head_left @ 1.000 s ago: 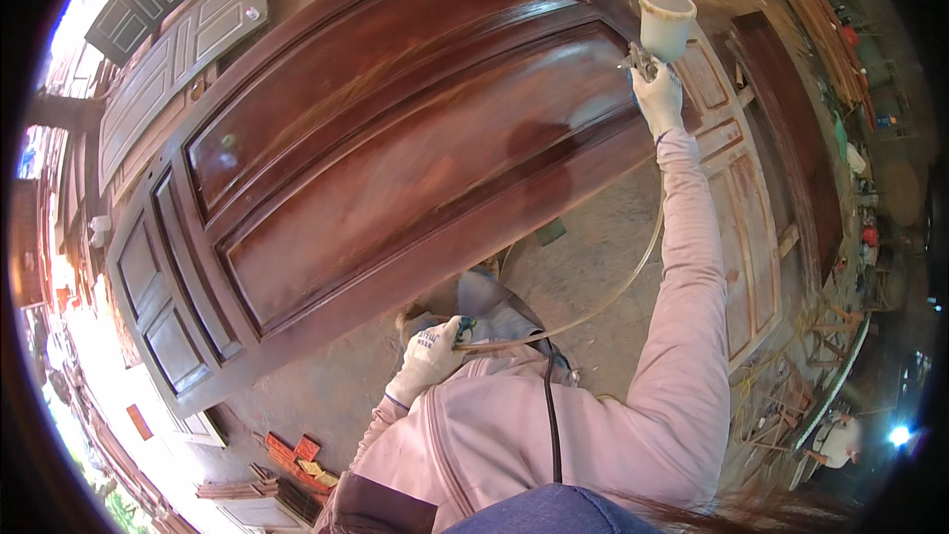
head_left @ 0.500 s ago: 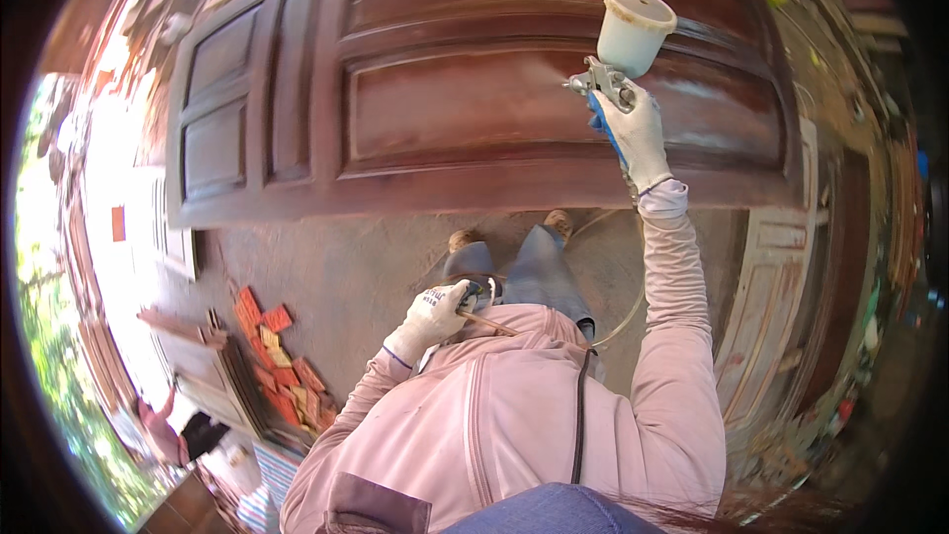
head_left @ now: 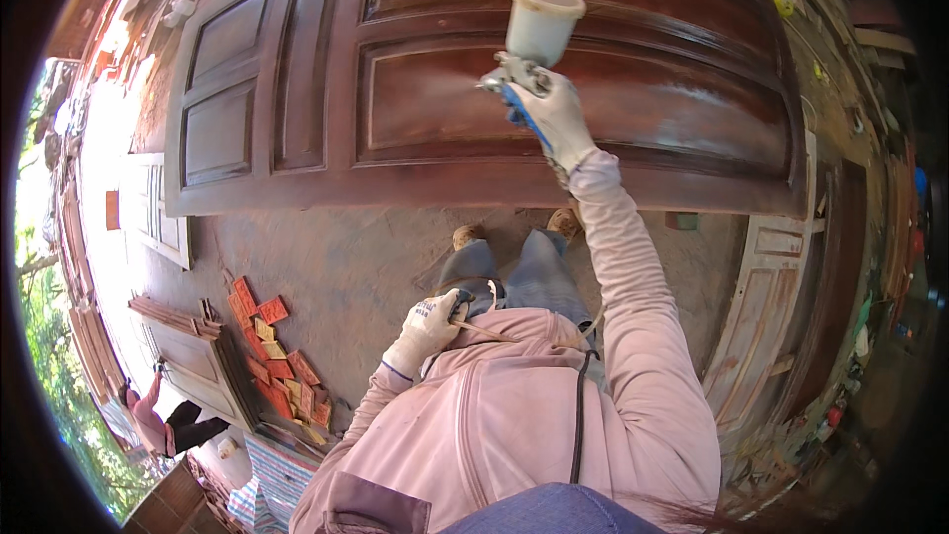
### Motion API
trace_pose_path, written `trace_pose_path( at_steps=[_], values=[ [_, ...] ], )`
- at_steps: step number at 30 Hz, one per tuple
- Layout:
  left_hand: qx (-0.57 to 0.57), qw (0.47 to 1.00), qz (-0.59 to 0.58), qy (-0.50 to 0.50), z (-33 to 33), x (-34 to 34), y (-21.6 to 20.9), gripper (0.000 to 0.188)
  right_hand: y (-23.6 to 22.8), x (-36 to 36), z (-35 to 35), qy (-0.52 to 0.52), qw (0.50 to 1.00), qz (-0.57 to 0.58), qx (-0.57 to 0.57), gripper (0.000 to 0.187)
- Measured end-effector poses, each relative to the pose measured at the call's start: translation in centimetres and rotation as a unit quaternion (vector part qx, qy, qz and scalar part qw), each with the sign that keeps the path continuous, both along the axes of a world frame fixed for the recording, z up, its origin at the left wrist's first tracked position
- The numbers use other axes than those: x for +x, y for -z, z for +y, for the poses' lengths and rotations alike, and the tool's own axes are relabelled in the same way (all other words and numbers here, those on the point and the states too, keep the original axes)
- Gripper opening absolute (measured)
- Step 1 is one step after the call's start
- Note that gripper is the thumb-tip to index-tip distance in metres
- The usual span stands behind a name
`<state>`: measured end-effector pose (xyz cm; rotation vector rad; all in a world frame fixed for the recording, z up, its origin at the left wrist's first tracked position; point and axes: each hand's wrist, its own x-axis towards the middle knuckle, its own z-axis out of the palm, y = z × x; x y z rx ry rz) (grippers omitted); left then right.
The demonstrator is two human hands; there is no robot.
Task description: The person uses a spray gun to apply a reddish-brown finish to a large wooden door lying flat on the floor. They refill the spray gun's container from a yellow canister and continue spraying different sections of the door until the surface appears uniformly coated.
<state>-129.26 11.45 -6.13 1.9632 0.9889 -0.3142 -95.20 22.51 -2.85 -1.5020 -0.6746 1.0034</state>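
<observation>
My right hand (head_left: 554, 119), in a white glove, is closed round the handle of a metal spray gun (head_left: 516, 72) with a blue part along its grip. A whitish paint cup (head_left: 542, 25) stands on top of the gun, slightly tilted. From the nozzle a faint mist spreads left over a dark reddish-brown panelled door (head_left: 425, 183), whose right part looks glossy. My gloved left hand (head_left: 427, 324) is at my waist, its fingers curled round a thin pale hose (head_left: 484, 333). Something dark shows at its fingertips, too small to make out.
Several red and yellow blocks (head_left: 277, 356) lie on the floor at left, beside stacked panels (head_left: 193, 356). Another person (head_left: 163, 415) is at the far lower left. A pale, worn door (head_left: 761, 307) leans at right. My shoes (head_left: 469, 235) are near the dark door's edge.
My right hand has swept the spray gun left along the door panel, with the mist moving along. My left hand stays at my waist, closed.
</observation>
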Motion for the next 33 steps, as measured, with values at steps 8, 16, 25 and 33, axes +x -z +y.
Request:
trace_pose_path(
  at_steps=[8, 16, 25, 33],
  values=[
    [-0.011, 0.99, 0.02, 0.14, 0.4, 10.1, -0.8, 0.027, -1.0, 15.6, -15.0, 0.154, 0.97, -0.181, -0.049, 0.022],
    [-0.016, 0.954, -0.035, 0.297, -2.5, 21.7, -1.1, 0.034, 2.3, 35.0, -29.8, 0.307, 0.829, -0.434, -0.173, 0.028],
    [-0.037, 0.946, -0.077, 0.314, -4.2, 25.6, -0.7, 0.039, 1.3, 41.9, -34.9, 0.334, 0.689, -0.568, -0.301, 0.039],
    [0.02, 0.971, -0.048, 0.234, -1.0, 15.6, 1.5, 0.032, 0.9, 28.8, -28.7, 0.261, 0.859, -0.389, -0.205, 0.033]
  ],
)
